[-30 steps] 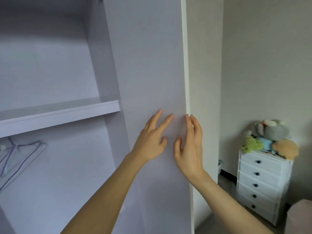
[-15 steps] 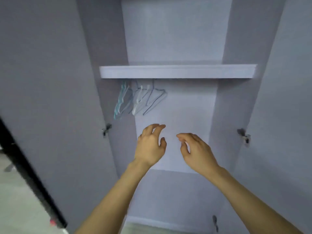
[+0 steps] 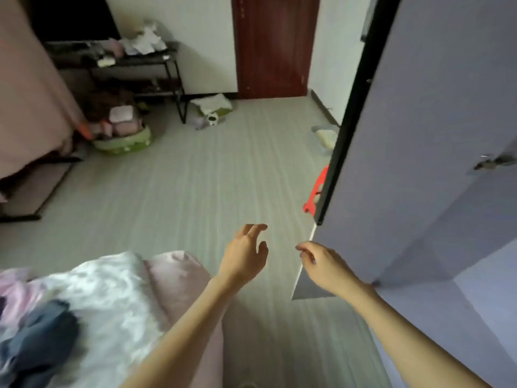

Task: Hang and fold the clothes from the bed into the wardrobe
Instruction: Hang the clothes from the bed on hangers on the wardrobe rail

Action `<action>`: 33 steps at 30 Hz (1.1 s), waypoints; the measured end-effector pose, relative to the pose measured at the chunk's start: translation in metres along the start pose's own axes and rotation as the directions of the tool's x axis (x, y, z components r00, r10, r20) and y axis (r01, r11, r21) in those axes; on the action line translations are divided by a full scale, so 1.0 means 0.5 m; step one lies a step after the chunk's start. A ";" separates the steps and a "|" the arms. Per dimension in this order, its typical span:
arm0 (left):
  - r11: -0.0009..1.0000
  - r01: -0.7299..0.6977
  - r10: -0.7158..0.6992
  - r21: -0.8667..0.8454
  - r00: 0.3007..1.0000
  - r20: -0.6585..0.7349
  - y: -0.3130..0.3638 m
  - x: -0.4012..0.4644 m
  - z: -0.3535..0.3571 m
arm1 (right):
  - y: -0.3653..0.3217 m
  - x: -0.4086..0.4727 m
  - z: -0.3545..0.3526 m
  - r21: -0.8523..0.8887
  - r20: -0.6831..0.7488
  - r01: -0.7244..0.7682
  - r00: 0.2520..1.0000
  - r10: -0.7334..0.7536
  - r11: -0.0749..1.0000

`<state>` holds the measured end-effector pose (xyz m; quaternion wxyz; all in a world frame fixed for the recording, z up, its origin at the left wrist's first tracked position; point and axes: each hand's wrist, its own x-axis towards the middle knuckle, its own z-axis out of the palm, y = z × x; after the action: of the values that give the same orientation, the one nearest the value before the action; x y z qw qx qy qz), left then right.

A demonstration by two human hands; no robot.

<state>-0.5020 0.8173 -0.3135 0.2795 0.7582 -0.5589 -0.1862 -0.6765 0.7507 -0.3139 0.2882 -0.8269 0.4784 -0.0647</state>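
The bed point(image 3: 179, 278) shows at lower left with a white fluffy cover and a pink corner. On it lie a dark blue garment point(image 3: 39, 337) and a pink garment point(image 3: 14, 295). The wardrobe's lavender door point(image 3: 436, 135) stands open on the right. My left hand point(image 3: 246, 256) hovers over the floor beside the bed corner, fingers loosely curled, holding nothing. My right hand point(image 3: 321, 261) hangs near the door's lower edge, fingers relaxed and empty.
Grey plank floor point(image 3: 195, 191) stretches ahead. A black shelf rack point(image 3: 134, 60) with clutter stands at the back left, a green basket point(image 3: 123, 141) below it. A dark red door point(image 3: 274, 46) is at the back. A red object point(image 3: 316, 191) lies by the wardrobe door.
The view swung from the wardrobe's inside, with its shelf and hangers, leftward and down to the floor and bed. Both hands left the door panel and now hang free.
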 end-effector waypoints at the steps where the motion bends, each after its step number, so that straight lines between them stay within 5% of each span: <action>1: 0.995 0.101 -0.101 0.010 0.994 -0.036 -0.047 -0.043 -0.016 | -0.028 0.015 0.044 0.001 0.090 0.062 0.994 -0.062 0.998; 6: 0.876 0.482 -0.474 -0.006 0.860 -0.191 -0.226 -0.248 -0.081 | -0.168 0.032 0.230 0.007 0.371 0.268 0.894 -0.251 0.963; 14: 0.497 0.840 -0.852 -0.218 0.426 -0.303 -0.497 -0.572 -0.167 | -0.430 -0.027 0.532 0.072 0.702 0.486 0.596 -0.390 0.871; 23: 0.178 0.975 -0.830 -0.133 0.076 -0.553 -0.849 -0.724 -0.370 | -0.650 0.010 0.780 0.025 0.775 0.555 0.515 -0.366 0.832; 27: 0.004 0.995 -0.855 -0.096 -0.046 -0.517 -1.010 -0.785 -0.438 | -0.767 0.015 0.903 0.064 0.776 0.605 0.470 -0.421 0.794; 30: -0.041 0.997 -0.842 -0.065 -0.070 -0.534 -1.079 -0.822 -0.456 | -0.828 0.009 0.963 0.085 0.775 0.643 0.438 -0.456 0.762; 33: 0.043 0.988 -0.783 -0.147 -0.058 -0.619 -1.117 -0.836 -0.488 | -0.867 0.005 1.010 0.092 0.770 0.669 0.422 -0.478 0.738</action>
<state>-0.0696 1.3897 -0.4901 0.0857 0.9793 0.1832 0.0070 -0.1552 1.1212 -0.4976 0.3216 -0.9148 0.0038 0.2442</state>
